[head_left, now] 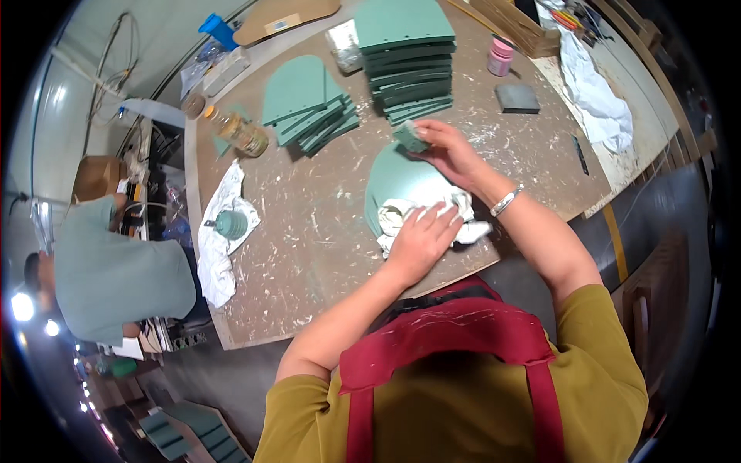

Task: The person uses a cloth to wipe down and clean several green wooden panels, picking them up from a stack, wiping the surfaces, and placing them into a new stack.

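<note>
Looking down from the head camera, the person's left hand (419, 235) lay flat, with spread fingers, pressing a crumpled white cloth (401, 212) onto a green panel (401, 179). The fingers were not closed around the cloth; they only pushed it down. The right hand (451, 150) gripped a small green sanding block (409, 136) between the thumb and the fingers, at the far edge of the same panel. A silver bracelet (505, 201) sat on the right wrist.

The panel was flat on the workbench (324, 255), just in front of the person. It was painted a dull green, with one rounded end, and its surface looked smooth and a little shiny. The cloth covered its near part.

Further on the bench stood a tall stack of green panels (409, 65) of the same shape, and a lower, spread pile (309, 112) to its left. A glass bottle (241, 133) lay on its side near this pile. A pink jar (501, 56) and a dark grey block (517, 98) were well apart, on the right. A white rag (218, 247) hung over the left edge of the bench, with a round green object (231, 224) on it. Another person in a grey-green shirt (116, 270) was beside the bench on the left.
</note>
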Action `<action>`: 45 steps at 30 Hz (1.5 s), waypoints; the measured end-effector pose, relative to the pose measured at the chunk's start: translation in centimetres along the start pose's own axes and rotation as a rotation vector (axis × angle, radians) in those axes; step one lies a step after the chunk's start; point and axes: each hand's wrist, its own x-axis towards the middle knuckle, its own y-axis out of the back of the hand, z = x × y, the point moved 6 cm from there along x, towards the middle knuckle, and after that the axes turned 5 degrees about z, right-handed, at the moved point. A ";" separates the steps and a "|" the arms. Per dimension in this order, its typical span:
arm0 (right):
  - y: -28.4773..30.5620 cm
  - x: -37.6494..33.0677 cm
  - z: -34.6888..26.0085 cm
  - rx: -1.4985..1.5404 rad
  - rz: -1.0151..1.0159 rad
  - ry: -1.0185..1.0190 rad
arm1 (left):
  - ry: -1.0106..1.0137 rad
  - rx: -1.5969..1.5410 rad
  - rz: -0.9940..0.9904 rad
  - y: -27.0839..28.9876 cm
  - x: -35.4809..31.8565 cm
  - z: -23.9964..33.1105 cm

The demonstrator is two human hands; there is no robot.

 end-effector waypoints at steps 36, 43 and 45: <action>2.2 -4.3 -4.4 0.528 0.088 0.010 | 0.242 -0.063 0.194 8.1 1.7 1.0; 6.2 -5.8 -4.3 0.190 0.219 0.094 | 0.249 -0.037 -0.253 -0.1 1.5 0.6; 6.6 -6.8 -5.8 -0.126 0.260 0.121 | 0.275 0.022 -0.189 1.0 1.6 -0.6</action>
